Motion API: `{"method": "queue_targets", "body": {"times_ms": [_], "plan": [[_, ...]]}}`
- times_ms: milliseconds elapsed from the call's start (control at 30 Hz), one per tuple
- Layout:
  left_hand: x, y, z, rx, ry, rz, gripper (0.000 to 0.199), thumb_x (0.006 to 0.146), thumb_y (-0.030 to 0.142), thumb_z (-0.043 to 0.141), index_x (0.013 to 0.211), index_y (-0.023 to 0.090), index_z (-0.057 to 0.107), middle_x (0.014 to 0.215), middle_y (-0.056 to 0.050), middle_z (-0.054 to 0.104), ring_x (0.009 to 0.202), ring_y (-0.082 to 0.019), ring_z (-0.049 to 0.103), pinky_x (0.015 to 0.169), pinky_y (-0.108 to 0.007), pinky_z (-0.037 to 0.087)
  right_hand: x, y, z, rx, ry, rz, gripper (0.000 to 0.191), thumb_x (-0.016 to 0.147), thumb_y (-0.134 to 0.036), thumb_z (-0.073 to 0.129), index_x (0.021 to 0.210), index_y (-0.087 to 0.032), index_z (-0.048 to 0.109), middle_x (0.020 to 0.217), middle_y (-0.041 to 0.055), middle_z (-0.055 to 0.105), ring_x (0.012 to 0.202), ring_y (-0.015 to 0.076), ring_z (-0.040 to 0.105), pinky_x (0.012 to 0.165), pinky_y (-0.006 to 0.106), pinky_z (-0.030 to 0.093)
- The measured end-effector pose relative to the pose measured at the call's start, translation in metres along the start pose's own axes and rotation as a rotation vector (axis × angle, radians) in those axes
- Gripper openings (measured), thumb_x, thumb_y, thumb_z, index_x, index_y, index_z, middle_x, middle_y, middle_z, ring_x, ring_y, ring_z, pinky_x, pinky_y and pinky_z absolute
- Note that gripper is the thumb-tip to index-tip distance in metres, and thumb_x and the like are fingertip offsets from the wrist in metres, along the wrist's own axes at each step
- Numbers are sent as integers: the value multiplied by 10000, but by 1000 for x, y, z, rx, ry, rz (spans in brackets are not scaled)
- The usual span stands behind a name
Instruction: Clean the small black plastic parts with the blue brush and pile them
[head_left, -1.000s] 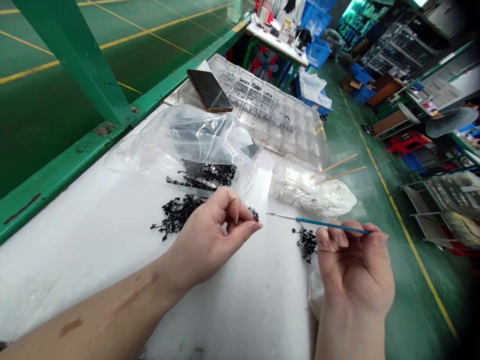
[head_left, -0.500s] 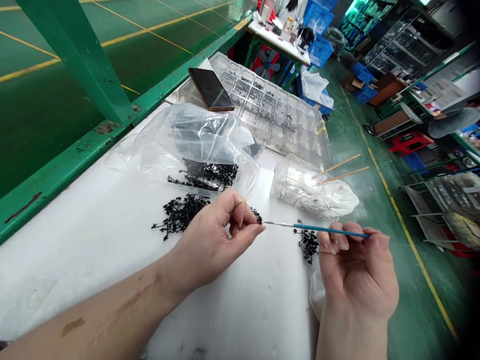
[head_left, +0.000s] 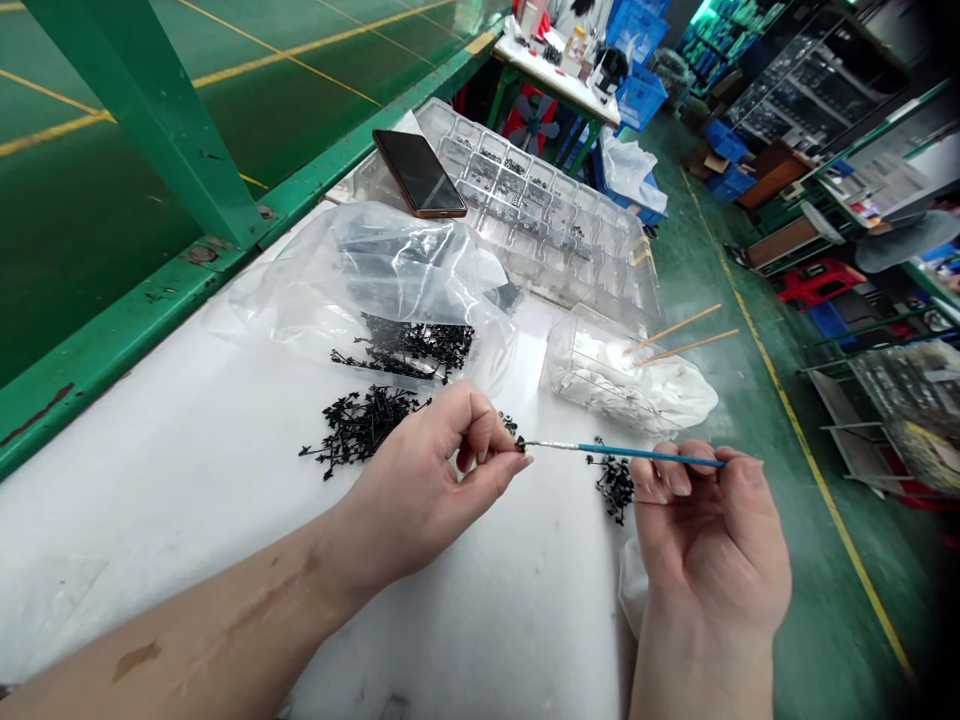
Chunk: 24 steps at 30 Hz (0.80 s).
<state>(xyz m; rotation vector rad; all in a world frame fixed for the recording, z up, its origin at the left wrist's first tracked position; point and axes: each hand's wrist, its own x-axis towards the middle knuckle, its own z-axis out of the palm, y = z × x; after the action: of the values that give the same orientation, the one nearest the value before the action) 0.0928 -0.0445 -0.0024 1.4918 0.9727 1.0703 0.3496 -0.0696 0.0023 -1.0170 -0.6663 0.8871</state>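
Left hand (head_left: 424,482) pinched shut, thumb and index fingertips gripping a tiny black plastic part (head_left: 519,444) at centre of frame, a few more black bits (head_left: 510,425) just above the fingers. Right hand (head_left: 709,535) closed on a thin blue-handled needle tool (head_left: 630,453), held level between fingers and thumb, its metal tip reaching the black part at the left fingertips. Black sprue cluster pile (head_left: 358,428) on the white table cover (head_left: 172,570) just beyond the left hand, second cluster pile (head_left: 409,350) on top of a clear plastic bag (head_left: 360,270) behind it, small third pile (head_left: 615,488) beside the right fingers, under the tool. Upper centre: clear compartment organizer (head_left: 540,215) holding small dark parts, black smartphone (head_left: 418,173) lying at its left end. Right of centre, clear plastic box (head_left: 592,385) with white cloth inside and two wooden sticks (head_left: 679,328) poking out. Green steel rail (head_left: 127,310) along the table's left edge.
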Motion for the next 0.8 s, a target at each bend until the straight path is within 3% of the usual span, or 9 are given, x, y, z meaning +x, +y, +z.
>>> {"method": "queue_targets", "body": {"times_ms": [433,633,800], "plan": [[0,1,0,13,11,18,399,974,159,678,801,258,334,832,34,670,724,-144,584,674,-325,459,6,-3,-7,60,66,-23,200,847,-324,878,869,-190,731,813,-25,562,648,91,471,551,253,481],[-2,-2,-2,0,-7,4,363,1008,212,668,818,260,362,877,28,670,783,-158,639,672,-316,487,26,-7,-23,51,333,-102,274,814,-308,905,909,-192,675,845,-46,596,649,89,533,511,233,469],[-4,-10,-3,-23,0,-25,354,1033,272,663,820,263,380,876,18,655,809,-177,654,633,-311,476,47,0,-46,-123,488,-79,377,780,-384,902,947,-212,611,902,-52,618,621,73,522,507,226,454]]}}
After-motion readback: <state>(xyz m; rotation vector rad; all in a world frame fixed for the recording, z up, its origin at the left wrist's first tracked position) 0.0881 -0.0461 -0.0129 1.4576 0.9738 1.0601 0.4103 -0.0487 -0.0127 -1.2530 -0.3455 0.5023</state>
